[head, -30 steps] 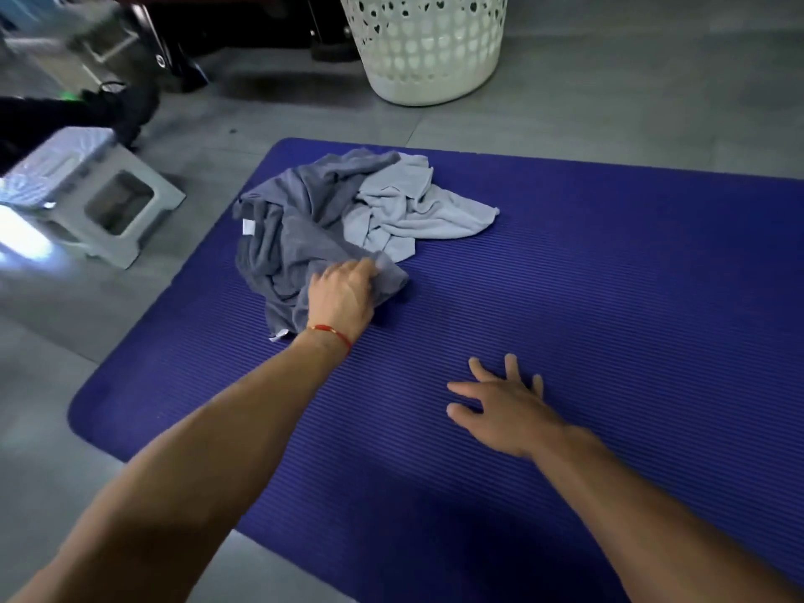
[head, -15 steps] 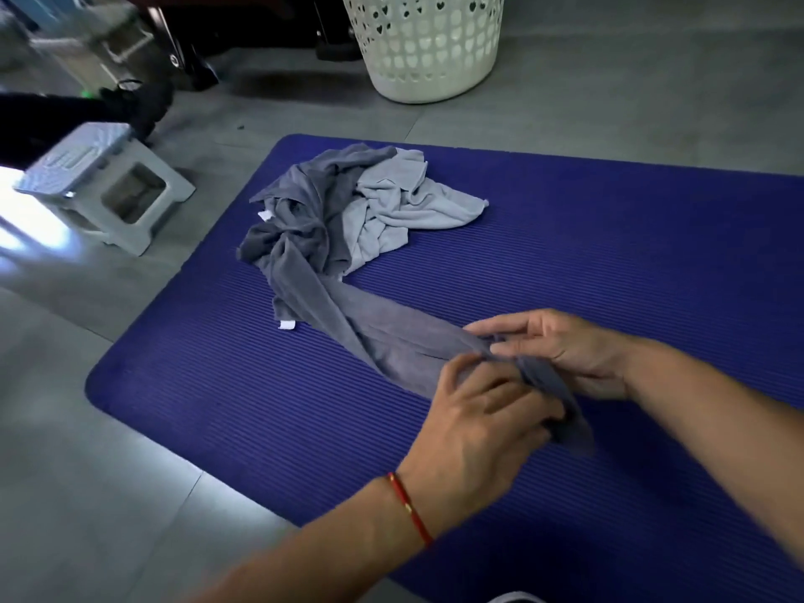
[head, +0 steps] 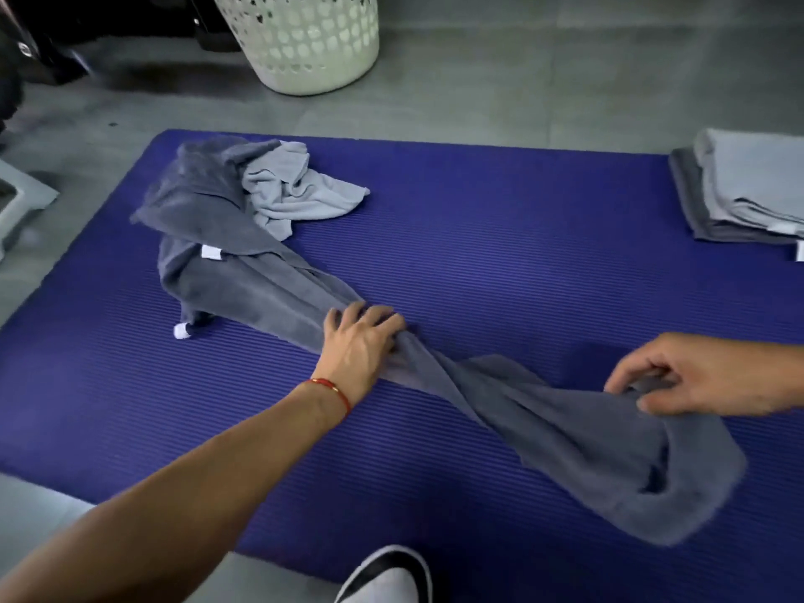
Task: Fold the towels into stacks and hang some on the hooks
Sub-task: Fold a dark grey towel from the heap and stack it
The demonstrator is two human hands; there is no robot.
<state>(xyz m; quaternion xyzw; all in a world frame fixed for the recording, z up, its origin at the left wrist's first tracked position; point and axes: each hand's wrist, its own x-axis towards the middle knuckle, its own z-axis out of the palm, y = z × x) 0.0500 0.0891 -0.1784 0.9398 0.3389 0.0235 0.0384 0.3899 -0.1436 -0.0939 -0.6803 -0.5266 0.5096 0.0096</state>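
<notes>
Moved: our hands have parted along the dark grey towel [head: 544, 411], now dragged out of the pile into a long twisted rope across the blue mat [head: 478, 237].
Left hand [head: 361, 341]: pressing and gripping the bunched middle.
Right hand [head: 696, 376]: pinching the near end.
Meaning: we judge it freed, ready to spread flat.
Around: light grey towel [head: 300, 189] crumpled behind; folded stack [head: 748, 189] far right; laundry basket [head: 313, 41] beyond.
Hindrance: twists; another dark towel [head: 204, 198] overlaps its far end.
</notes>
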